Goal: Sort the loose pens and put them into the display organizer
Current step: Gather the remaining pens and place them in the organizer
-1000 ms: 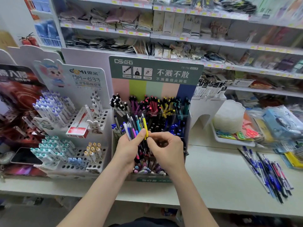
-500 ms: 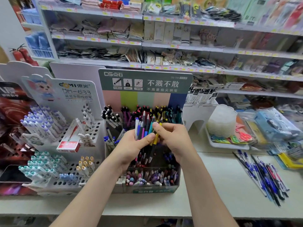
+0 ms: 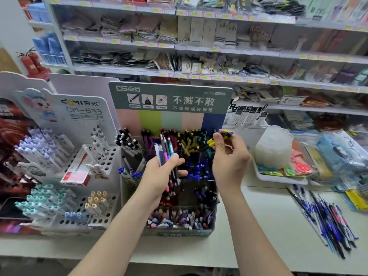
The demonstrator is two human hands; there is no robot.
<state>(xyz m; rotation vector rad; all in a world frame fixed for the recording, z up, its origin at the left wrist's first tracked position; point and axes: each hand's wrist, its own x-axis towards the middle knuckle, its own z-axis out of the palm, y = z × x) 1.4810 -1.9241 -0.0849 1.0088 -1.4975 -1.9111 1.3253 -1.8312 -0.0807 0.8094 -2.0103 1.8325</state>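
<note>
Your right hand (image 3: 229,158) has drawn the yellow pen (image 3: 211,141) from the bundle (image 3: 166,150) and pinches it over the back row of the display organizer (image 3: 179,233). Your left hand (image 3: 159,176) grips that bundle. Slotting probably follows; more loose pens (image 3: 326,216) lie rightward.

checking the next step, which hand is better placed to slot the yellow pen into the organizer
Right: the right hand pinches the yellow pen close to the organizer's yellow-capped pens, while the left hand grips a bundle of mixed pens.
</note>
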